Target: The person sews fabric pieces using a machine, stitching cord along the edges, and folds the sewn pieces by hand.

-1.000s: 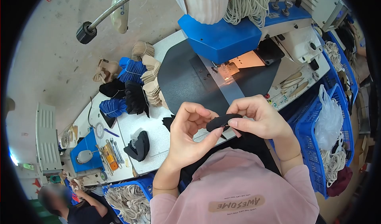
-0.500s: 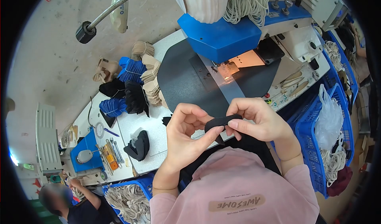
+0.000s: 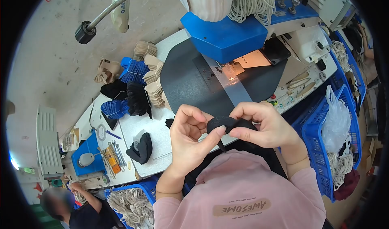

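1. The left hand (image 3: pixel 190 137) is pinching the black cloth (image 3: pixel 219 124) between thumb and fingers; these are closing on its near end, the hand itself curling loosely.
2. The right hand (image 3: pixel 267 125) is gripping the cloth's other end, its thumb lying along the near side and its fingers bending behind.
3. The cloth is curving between both hands, a pointed end hanging below, in front of the pink shirt (image 3: pixel 243 184).
4. Beyond the hands, the dark plate (image 3: pixel 182 83) is lying on the counter (image 3: pixel 162 125), under the blue machine head (image 3: pixel 225 38).
5. Blue bundles (image 3: pixel 134 69), black bundles (image 3: pixel 137 99) and beige bundles (image 3: pixel 153 73) are resting left of the plate.
6. At right, a plastic bag (image 3: pixel 337 111) is sitting in a blue crate (image 3: pixel 318 156).
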Action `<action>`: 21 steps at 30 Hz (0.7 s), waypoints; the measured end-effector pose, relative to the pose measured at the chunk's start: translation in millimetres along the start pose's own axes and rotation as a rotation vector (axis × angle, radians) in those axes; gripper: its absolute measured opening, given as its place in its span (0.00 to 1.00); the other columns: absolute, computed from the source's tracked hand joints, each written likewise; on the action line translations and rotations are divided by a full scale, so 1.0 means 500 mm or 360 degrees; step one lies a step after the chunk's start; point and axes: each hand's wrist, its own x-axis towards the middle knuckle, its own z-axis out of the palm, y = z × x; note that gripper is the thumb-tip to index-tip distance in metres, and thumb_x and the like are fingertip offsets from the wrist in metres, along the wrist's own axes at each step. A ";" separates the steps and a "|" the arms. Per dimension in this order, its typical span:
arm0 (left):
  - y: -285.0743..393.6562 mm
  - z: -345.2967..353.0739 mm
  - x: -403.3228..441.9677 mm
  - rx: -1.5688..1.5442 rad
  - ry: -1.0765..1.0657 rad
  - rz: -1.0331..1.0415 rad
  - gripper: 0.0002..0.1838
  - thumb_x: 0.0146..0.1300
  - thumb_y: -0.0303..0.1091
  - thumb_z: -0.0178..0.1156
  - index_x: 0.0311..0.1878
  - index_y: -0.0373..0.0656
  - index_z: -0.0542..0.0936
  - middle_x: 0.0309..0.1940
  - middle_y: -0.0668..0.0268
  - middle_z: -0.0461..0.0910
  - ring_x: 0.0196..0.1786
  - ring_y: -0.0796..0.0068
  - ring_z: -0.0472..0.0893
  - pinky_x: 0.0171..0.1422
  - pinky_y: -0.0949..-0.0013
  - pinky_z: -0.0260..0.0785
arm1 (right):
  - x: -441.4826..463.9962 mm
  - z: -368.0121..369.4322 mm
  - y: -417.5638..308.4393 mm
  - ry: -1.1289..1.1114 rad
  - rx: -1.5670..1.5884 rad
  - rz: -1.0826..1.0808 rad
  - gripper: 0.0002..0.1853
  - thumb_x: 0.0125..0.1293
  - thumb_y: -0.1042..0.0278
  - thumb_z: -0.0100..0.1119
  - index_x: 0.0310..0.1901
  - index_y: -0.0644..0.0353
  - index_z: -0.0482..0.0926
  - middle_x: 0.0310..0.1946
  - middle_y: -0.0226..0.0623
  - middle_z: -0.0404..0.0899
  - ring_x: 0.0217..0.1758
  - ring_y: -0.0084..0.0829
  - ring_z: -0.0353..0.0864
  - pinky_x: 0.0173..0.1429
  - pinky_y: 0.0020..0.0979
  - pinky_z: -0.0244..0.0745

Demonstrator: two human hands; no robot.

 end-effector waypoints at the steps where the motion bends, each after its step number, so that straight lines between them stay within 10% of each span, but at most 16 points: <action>1: -0.001 0.000 -0.001 0.0006 -0.0006 0.0005 0.22 0.56 0.15 0.69 0.43 0.42 0.65 0.38 0.61 0.80 0.40 0.79 0.82 0.47 0.75 0.77 | 0.000 0.001 -0.003 0.0001 0.0000 0.0001 0.04 0.64 0.77 0.63 0.38 0.65 0.78 0.26 0.27 0.78 0.28 0.14 0.71 0.33 0.20 0.65; 21: -0.012 -0.005 0.004 -0.0066 -0.0130 -0.0065 0.20 0.59 0.13 0.64 0.42 0.41 0.63 0.39 0.55 0.81 0.43 0.73 0.85 0.47 0.74 0.79 | 0.009 0.021 0.004 0.0213 0.0098 -0.0134 0.03 0.57 0.76 0.60 0.31 0.65 0.76 0.20 0.29 0.77 0.25 0.16 0.74 0.31 0.22 0.66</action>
